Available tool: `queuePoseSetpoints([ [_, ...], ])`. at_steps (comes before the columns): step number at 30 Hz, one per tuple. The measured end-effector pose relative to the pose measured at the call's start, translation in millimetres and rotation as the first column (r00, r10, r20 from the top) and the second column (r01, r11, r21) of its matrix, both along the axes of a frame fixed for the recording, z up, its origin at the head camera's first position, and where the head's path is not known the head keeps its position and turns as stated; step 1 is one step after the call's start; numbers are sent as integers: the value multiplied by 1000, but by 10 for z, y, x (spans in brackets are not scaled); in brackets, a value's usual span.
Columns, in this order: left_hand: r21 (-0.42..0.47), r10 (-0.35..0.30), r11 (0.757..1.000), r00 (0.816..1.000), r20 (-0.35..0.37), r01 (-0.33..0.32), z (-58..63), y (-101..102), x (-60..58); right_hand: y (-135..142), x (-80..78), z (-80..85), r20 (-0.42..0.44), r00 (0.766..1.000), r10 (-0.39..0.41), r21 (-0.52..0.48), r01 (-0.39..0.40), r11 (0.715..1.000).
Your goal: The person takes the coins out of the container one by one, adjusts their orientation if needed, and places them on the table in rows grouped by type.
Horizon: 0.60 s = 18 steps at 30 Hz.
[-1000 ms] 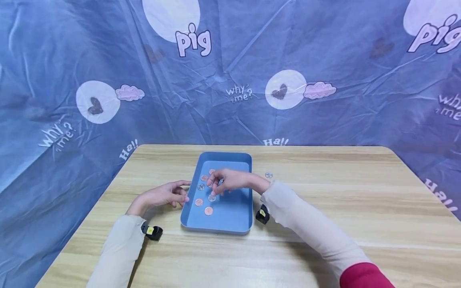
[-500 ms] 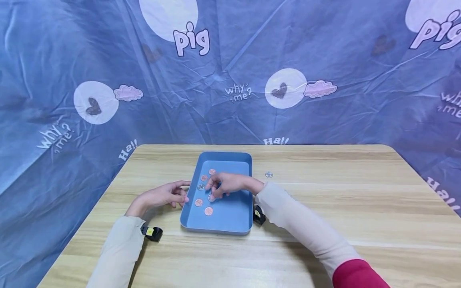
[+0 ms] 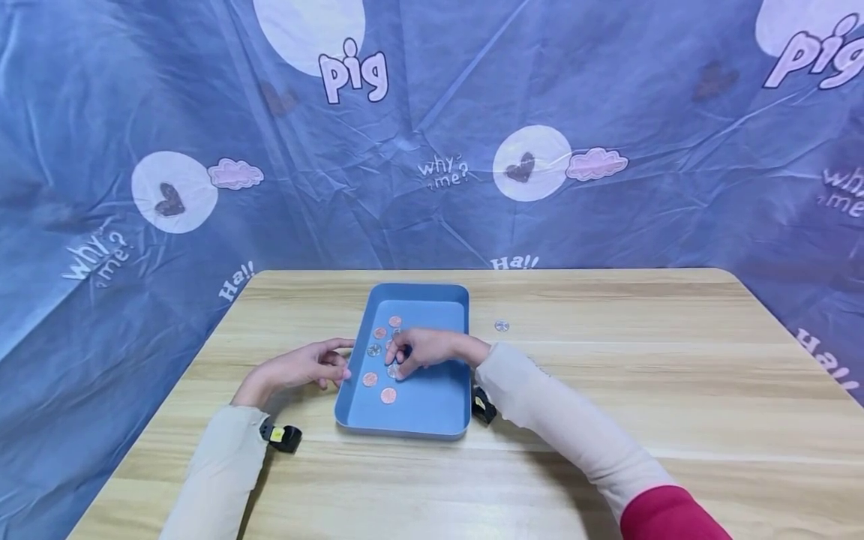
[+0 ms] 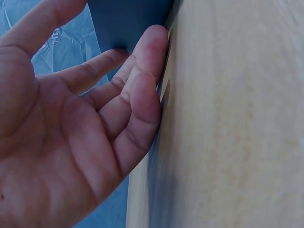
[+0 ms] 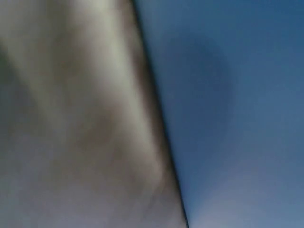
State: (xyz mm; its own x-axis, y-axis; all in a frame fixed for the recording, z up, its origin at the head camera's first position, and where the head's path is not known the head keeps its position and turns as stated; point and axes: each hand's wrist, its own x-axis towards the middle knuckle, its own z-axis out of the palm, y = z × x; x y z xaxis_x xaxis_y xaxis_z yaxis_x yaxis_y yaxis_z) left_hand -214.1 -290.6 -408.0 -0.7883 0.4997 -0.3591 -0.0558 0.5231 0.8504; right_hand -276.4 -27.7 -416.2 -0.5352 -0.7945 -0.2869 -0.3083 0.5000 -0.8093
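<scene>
A shallow blue tray [image 3: 432,420] stands on the table with copper and silver coins lying in its left half. My right hand [image 3: 425,347] reaches over the tray's right wall. Its thumb and index finger curl around a silver coin [image 3: 393,371] that lies flat on the tray floor. Close by are another silver coin [image 3: 374,350], a copper coin [image 3: 370,379] and a second copper coin [image 3: 388,395]. My left hand [image 3: 307,365] rests at the tray's left wall, thumb at the rim, fingers loosely bent. The right wrist view shows only sleeve and blue tray, blurred.
One silver coin [image 3: 502,326] lies on the wooden table [image 3: 607,360], right of the tray. More coins, partly hidden by my right hand, lie toward the tray's far end, including a copper coin [image 3: 394,321]. A printed blue cloth [image 3: 432,217] hangs behind the table.
My right hand has moved slightly left and lower in the tray, and its thumb and index finger have closed in on the silver coin. My left hand and the tray stay put.
</scene>
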Motion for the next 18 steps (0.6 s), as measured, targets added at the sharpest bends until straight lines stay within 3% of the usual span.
queuePoseSetpoints([
  [18, 9, 0, 1000, 1000, 6, 0, 15, -4, 22, -49, 36, -21, -128, 991, 29, 36, -24, 999],
])
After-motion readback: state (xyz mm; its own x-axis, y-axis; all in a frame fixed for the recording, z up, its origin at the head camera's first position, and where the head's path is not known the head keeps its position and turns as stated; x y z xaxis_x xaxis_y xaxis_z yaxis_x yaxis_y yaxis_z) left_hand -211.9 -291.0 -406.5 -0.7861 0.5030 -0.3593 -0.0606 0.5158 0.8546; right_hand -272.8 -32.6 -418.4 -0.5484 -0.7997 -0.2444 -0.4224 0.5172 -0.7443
